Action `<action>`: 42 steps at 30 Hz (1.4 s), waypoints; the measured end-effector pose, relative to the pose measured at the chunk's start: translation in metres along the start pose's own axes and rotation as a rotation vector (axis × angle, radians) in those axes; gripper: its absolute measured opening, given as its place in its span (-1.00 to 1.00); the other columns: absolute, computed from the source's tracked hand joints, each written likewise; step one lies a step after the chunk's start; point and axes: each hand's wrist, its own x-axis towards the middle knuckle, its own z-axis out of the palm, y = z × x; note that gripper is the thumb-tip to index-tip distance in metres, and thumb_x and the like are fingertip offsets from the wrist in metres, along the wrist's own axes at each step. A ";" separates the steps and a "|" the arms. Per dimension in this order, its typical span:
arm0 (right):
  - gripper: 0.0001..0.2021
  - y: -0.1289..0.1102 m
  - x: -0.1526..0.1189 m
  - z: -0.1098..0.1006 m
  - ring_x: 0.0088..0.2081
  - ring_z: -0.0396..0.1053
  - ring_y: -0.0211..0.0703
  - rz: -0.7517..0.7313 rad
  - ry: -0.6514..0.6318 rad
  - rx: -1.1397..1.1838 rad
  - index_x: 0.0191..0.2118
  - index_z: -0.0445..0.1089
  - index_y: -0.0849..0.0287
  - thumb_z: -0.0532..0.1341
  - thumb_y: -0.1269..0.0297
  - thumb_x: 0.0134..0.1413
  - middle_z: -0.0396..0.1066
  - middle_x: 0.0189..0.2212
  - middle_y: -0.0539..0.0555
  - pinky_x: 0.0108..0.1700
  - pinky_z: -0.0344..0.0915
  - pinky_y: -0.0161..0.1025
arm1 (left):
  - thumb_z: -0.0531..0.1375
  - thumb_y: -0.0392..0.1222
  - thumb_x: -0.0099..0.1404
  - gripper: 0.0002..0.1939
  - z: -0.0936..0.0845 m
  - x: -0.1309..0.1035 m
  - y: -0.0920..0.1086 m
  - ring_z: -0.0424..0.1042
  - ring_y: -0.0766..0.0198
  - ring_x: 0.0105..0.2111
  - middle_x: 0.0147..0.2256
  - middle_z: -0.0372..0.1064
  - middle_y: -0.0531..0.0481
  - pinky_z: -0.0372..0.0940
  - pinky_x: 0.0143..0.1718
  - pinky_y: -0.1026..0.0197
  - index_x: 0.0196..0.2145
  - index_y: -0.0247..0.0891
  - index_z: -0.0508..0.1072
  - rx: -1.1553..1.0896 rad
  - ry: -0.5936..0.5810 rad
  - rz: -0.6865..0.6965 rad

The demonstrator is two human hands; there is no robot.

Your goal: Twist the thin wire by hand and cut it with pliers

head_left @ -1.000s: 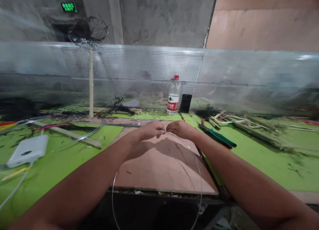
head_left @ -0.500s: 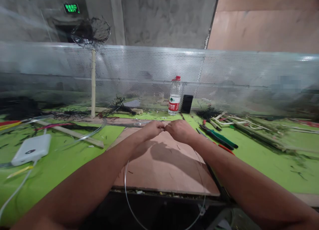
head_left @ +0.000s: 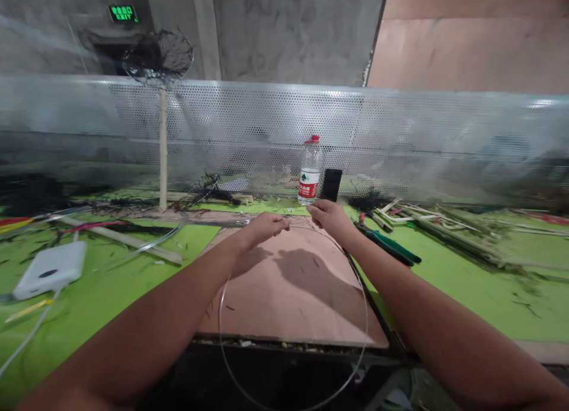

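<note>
A large loop of thin, shiny wire runs over a pinkish wooden board and hangs below its front edge. My left hand pinches this wire at the loop's far side, above the back of the board. A short gap to the right, my right hand is closed, thumb against bent fingers; whatever it grips is too fine to make out. The loop's right side passes beneath my right hand and forearm. Both hands cast shadows on the board.
Behind my hands stand a water bottle and a dark phone. Green-handled pliers and cut stalks lie right. A white power bank and a wooden stick lie left; an upright pole carries a wire basket shape.
My hands were touching fingertip to fingertip; the right has drawn away to the right and slightly up. The left still pinches the wire. The view has shifted slightly.
</note>
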 end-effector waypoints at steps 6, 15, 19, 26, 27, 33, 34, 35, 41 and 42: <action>-0.77 0.006 -0.002 -0.002 -0.67 0.27 -0.31 0.345 -0.433 0.344 -0.36 0.33 0.23 0.14 0.13 0.07 0.35 -0.61 0.03 -0.64 0.18 -0.35 | 0.10 0.02 0.13 -0.72 -0.002 -0.003 0.004 -0.03 0.43 -0.66 -0.64 0.03 0.14 -0.14 -0.62 0.30 -0.46 -0.29 0.34 -0.095 -0.092 -0.083; -0.96 -0.002 -0.007 0.003 -0.79 0.01 -0.46 0.299 -0.466 0.360 -0.51 0.40 0.28 0.24 0.42 -0.17 0.19 -0.79 -0.11 -0.77 -0.09 -0.42 | 0.16 0.11 0.07 -0.65 -0.003 -0.004 0.002 -0.12 0.45 -0.65 -0.63 -0.06 0.17 -0.21 -0.61 0.29 -0.46 -0.28 0.30 -0.149 -0.178 -0.103; -0.96 -0.007 -0.010 0.005 -0.80 -0.01 -0.46 0.299 -0.430 0.346 -0.53 0.40 0.26 0.24 0.40 -0.18 0.17 -0.80 -0.12 -0.78 -0.17 -0.42 | 0.16 0.11 0.07 -0.64 -0.002 -0.001 -0.002 -0.03 0.43 -0.62 -0.62 0.02 0.15 -0.12 -0.58 0.31 -0.51 -0.29 0.30 -0.069 -0.112 -0.004; -0.94 -0.001 -0.007 0.005 -0.79 -0.02 -0.46 0.295 -0.424 0.424 -0.49 0.40 0.26 0.26 0.38 -0.18 0.17 -0.81 -0.12 -0.78 -0.16 -0.42 | 0.13 -0.01 0.13 -0.72 -0.004 0.002 0.002 0.22 0.34 -0.48 -0.51 0.32 0.04 0.04 -0.45 0.31 -0.42 -0.31 0.46 0.275 0.093 0.281; -0.93 0.000 -0.006 0.004 -0.79 -0.01 -0.45 0.288 -0.442 0.441 -0.47 0.40 0.26 0.26 0.36 -0.15 0.18 -0.80 -0.11 -0.78 -0.14 -0.42 | 0.13 -0.02 0.14 -0.72 -0.004 0.001 0.004 0.23 0.34 -0.46 -0.49 0.33 0.04 0.05 -0.43 0.31 -0.41 -0.31 0.47 0.275 0.113 0.310; -0.82 0.015 -0.001 -0.001 -0.64 0.30 -0.34 0.382 -0.520 0.523 -0.31 0.37 0.25 0.18 0.22 0.06 0.35 -0.61 -0.01 -0.63 0.20 -0.40 | 0.11 0.02 0.16 -0.67 -0.009 -0.004 0.008 0.20 0.36 -0.48 -0.49 0.31 0.05 0.07 -0.45 0.33 -0.38 -0.33 0.47 0.124 0.066 0.256; -0.84 0.016 -0.001 -0.001 -0.59 0.35 -0.32 0.390 -0.552 0.537 -0.28 0.36 0.24 0.20 0.25 0.04 0.38 -0.56 0.01 -0.58 0.25 -0.38 | 0.11 0.03 0.16 -0.66 -0.009 -0.003 0.008 0.20 0.37 -0.49 -0.49 0.30 0.06 0.07 -0.45 0.34 -0.37 -0.33 0.47 0.098 0.054 0.254; -0.84 0.017 -0.002 0.000 -0.54 0.38 -0.29 0.386 -0.594 0.557 -0.26 0.35 0.22 0.22 0.28 0.03 0.40 -0.53 0.02 -0.53 0.28 -0.37 | 0.10 0.03 0.17 -0.65 -0.010 -0.003 0.007 0.20 0.37 -0.49 -0.49 0.31 0.06 0.08 -0.45 0.34 -0.37 -0.33 0.47 0.076 0.038 0.256; -0.71 0.012 -0.012 0.008 -0.40 0.43 -0.22 0.231 -0.770 0.697 -0.23 0.34 0.26 0.29 0.18 -0.05 0.43 -0.42 0.09 -0.31 0.37 -0.22 | 0.15 -0.03 0.13 -0.72 -0.008 0.001 0.004 0.26 0.36 -0.47 -0.48 0.37 0.02 0.11 -0.42 0.33 -0.42 -0.33 0.48 0.048 -0.014 0.246; -0.69 0.012 -0.013 0.010 -0.41 0.42 -0.22 0.210 -0.756 0.703 -0.24 0.35 0.27 0.30 0.17 -0.07 0.42 -0.43 0.08 -0.30 0.37 -0.22 | 0.15 -0.04 0.13 -0.73 -0.008 0.001 0.004 0.26 0.36 -0.48 -0.49 0.37 0.02 0.11 -0.43 0.33 -0.43 -0.33 0.47 0.042 -0.005 0.247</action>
